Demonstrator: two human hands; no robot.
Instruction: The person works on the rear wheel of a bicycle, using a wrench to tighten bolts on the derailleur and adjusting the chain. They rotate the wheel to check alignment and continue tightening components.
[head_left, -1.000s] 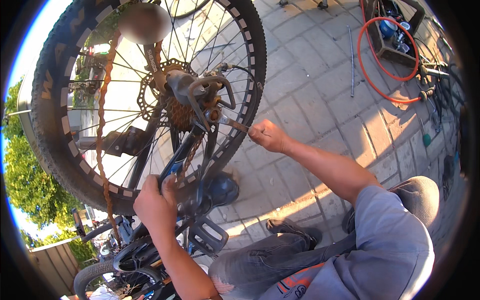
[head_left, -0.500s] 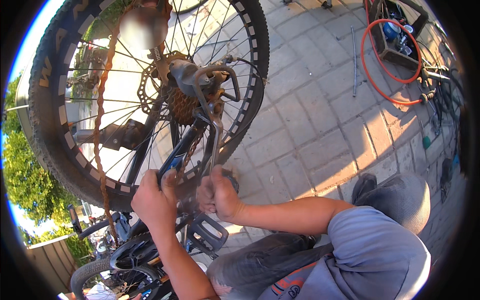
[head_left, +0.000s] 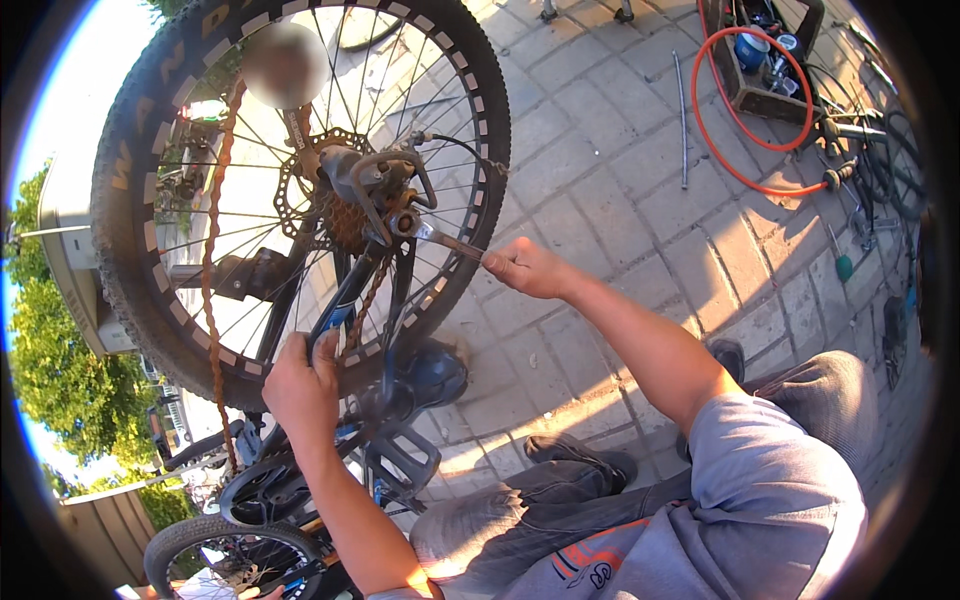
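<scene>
A bicycle's rear wheel (head_left: 487, 200) fills the upper left, with a rusty sprocket cassette (head_left: 345, 222) and a rear derailleur (head_left: 365, 178) at its hub. My left hand (head_left: 303, 388) is closed around a dark frame tube (head_left: 340, 300) below the hub. To the right, my right hand (head_left: 525, 268) grips the end of a metal wrench (head_left: 455, 243). The wrench's head sits at the axle nut (head_left: 404, 224), and its handle slants toward me. A rusty chain (head_left: 212, 250) hangs down across the wheel's left side. Under the frame shows a black pedal (head_left: 405, 460).
Brick paving (head_left: 590, 210) lies right of the wheel. A toolbox (head_left: 745, 95) stands at the upper right, with a red hose (head_left: 700, 110) looped over it and a thin metal rod (head_left: 682, 120) beside it. A green-handled tool (head_left: 843, 266) lies farther right. Another tyre (head_left: 160, 550) shows at lower left.
My right hand has swung the wrench handle outward to the right, from near my left hand to beyond the tyre's edge. My left hand stays on the tube. The view has shifted slightly.
</scene>
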